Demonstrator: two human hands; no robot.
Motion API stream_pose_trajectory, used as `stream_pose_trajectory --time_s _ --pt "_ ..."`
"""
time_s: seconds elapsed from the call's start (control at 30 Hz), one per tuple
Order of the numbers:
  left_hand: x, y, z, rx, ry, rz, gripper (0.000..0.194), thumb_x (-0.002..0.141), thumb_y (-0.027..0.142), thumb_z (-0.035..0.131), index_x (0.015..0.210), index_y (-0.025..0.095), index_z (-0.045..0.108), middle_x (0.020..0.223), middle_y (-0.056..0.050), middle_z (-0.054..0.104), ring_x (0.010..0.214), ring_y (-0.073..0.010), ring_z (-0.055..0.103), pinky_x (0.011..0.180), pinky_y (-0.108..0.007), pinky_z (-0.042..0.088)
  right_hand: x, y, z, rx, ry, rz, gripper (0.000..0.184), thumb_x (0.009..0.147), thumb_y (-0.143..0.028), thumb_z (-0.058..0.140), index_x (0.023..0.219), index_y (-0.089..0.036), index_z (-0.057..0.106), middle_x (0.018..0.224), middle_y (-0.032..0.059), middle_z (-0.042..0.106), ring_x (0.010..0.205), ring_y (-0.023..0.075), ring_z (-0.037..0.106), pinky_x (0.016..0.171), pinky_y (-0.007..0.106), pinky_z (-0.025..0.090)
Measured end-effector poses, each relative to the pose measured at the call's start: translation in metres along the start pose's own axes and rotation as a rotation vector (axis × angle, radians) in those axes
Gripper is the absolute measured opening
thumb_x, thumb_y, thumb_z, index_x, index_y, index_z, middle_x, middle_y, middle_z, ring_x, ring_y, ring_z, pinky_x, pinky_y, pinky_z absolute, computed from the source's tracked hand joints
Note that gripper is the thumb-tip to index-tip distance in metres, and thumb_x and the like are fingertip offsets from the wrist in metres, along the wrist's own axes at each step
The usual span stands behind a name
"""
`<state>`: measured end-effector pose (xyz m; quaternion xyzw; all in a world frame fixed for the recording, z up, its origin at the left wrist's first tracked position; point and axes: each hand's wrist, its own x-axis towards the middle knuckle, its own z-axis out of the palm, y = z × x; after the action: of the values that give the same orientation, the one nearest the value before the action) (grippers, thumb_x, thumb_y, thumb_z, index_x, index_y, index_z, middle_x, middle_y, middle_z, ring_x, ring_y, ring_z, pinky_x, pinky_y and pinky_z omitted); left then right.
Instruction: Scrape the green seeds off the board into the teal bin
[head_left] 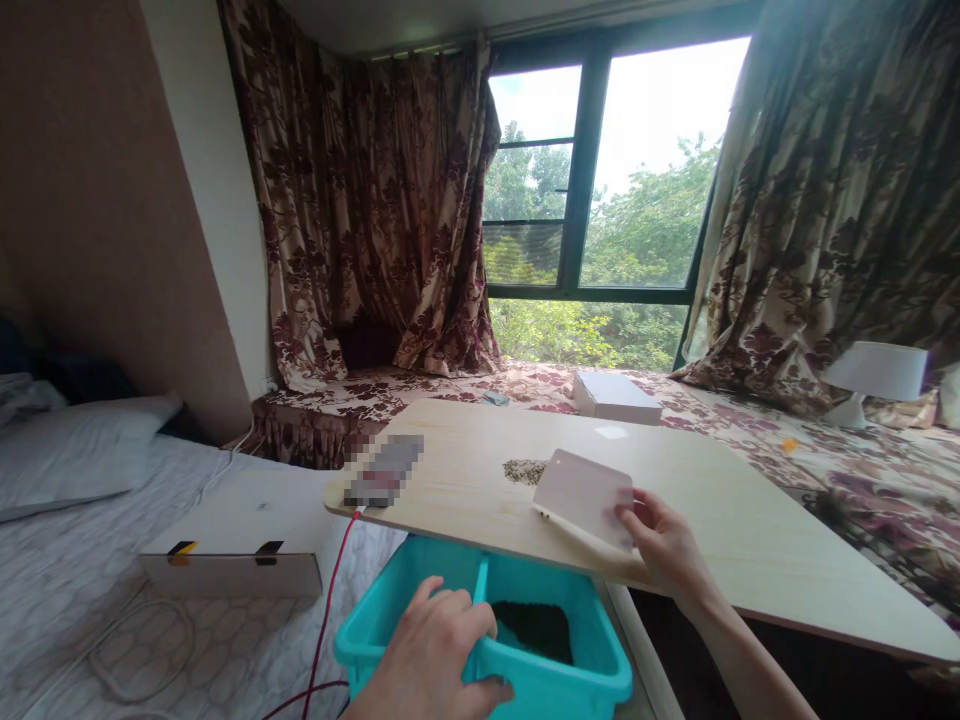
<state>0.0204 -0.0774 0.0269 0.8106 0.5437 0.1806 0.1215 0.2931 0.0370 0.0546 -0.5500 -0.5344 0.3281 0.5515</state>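
My right hand (664,540) pinches the near right edge of a thin white plastic scraper (581,490), which has a small hole in one corner. The scraper is tilted over the front part of the pale wooden table (465,440). Just left of its upper edge lies a small heap of brownish grains (523,470), with a few specks by its lower left corner. Below the table edge, my left hand (442,650) is closed over the divider of a turquoise two-compartment bin (585,590). Dark fine material (536,628) lies in the right compartment; my hand partly hides the left one.
A blurred phone-like device (386,470) with a red cable (335,590) lies at the table's left end. On the bed (225,620) sits a white box (247,530). Behind the table are another white box (616,397), a lamp (874,375) and curtains (375,200).
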Motion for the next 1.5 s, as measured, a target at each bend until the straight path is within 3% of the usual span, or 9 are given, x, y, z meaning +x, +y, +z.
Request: stream_pose_trajectory --time_s 0.33,0.5,0.6,0.7,0.8,0.9,1.03,1.13,1.5 --pt "-0.001 0.005 -0.001 -0.028 0.014 0.018 0.026 0.070 0.036 0.078 0.086 0.024 0.062 0.084 0.003 0.063 0.087 -0.0199 0.061 0.104 -0.053 0.031 -0.028 0.004 -0.022 0.062 -0.176 0.058 0.042 0.055 -0.050 0.075 0.082 -0.018 0.070 0.071 0.0079 0.073 0.064 0.0232 0.068 0.046 0.026 0.049" --pt "-0.003 0.012 -0.002 -0.027 -0.014 0.038 0.028 0.069 0.036 0.079 0.086 0.024 0.060 0.085 0.003 0.062 0.089 -0.0202 0.061 0.105 -0.053 0.031 -0.014 0.007 -0.045 0.040 0.114 0.067 0.050 0.054 -0.046 0.076 0.093 -0.015 0.069 0.078 0.0122 0.075 0.068 0.0250 0.069 0.047 0.027 0.051" --pt "0.000 0.006 0.007 0.017 -0.002 0.071 0.031 0.069 0.040 0.079 0.089 0.024 0.060 0.090 0.002 0.064 0.092 -0.0210 0.061 0.105 -0.051 0.032 -0.004 0.011 -0.051 0.014 0.173 0.088 0.051 0.057 -0.041 0.073 0.099 -0.013 0.067 0.080 0.0123 0.075 0.068 0.0241 0.069 0.048 0.027 0.052" --pt "0.007 -0.009 0.023 0.078 -0.055 0.186 0.030 0.072 0.048 0.073 0.089 0.025 0.061 0.081 0.003 0.063 0.080 -0.0194 0.062 0.098 -0.047 0.039 0.003 0.018 -0.048 0.009 0.133 0.101 0.043 0.061 -0.038 0.070 0.096 -0.014 0.066 0.079 0.0099 0.075 0.062 0.0211 0.068 0.047 0.027 0.052" --pt "0.012 -0.018 0.033 0.117 0.032 0.213 0.029 0.079 0.053 0.065 0.088 0.025 0.061 0.079 0.002 0.063 0.078 -0.0179 0.061 0.096 -0.044 0.040 0.007 0.026 -0.043 0.027 0.114 0.093 0.038 0.063 -0.036 0.068 0.095 -0.016 0.066 0.079 0.0082 0.075 0.059 0.0194 0.067 0.046 0.027 0.051" --pt "0.008 -0.012 0.027 0.090 0.002 0.161 0.037 0.069 0.055 0.073 0.088 0.026 0.062 0.081 0.002 0.063 0.079 -0.0193 0.061 0.097 -0.047 0.039 0.011 0.031 -0.037 0.003 0.154 0.079 0.037 0.061 -0.035 0.067 0.092 -0.015 0.067 0.073 0.0074 0.074 0.056 0.0194 0.065 0.040 0.026 0.048" --pt "-0.001 0.008 0.007 0.027 -0.006 0.077 0.033 0.071 0.039 0.077 0.096 0.025 0.062 0.093 0.001 0.065 0.095 -0.0209 0.061 0.106 -0.049 0.032 0.012 0.034 -0.030 -0.012 0.165 0.076 0.036 0.060 -0.035 0.067 0.090 -0.015 0.069 0.070 0.0077 0.074 0.055 0.0197 0.064 0.038 0.025 0.046" --pt "-0.003 0.015 -0.001 0.013 -0.049 0.042 0.031 0.069 0.037 0.079 0.091 0.024 0.063 0.090 0.001 0.065 0.094 -0.0214 0.061 0.107 -0.052 0.031 0.012 0.033 -0.026 0.006 0.122 0.078 0.038 0.061 -0.036 0.067 0.093 -0.015 0.069 0.075 0.0083 0.074 0.059 0.0197 0.066 0.041 0.025 0.048" --pt "0.004 0.001 0.013 0.032 -0.020 0.078 0.032 0.069 0.041 0.078 0.091 0.024 0.062 0.088 0.001 0.065 0.091 -0.0218 0.062 0.104 -0.050 0.034 0.007 0.011 -0.017 0.031 0.081 0.073 0.031 0.060 -0.035 0.066 0.085 -0.017 0.066 0.074 0.0080 0.074 0.061 0.0218 0.068 0.043 0.027 0.049"
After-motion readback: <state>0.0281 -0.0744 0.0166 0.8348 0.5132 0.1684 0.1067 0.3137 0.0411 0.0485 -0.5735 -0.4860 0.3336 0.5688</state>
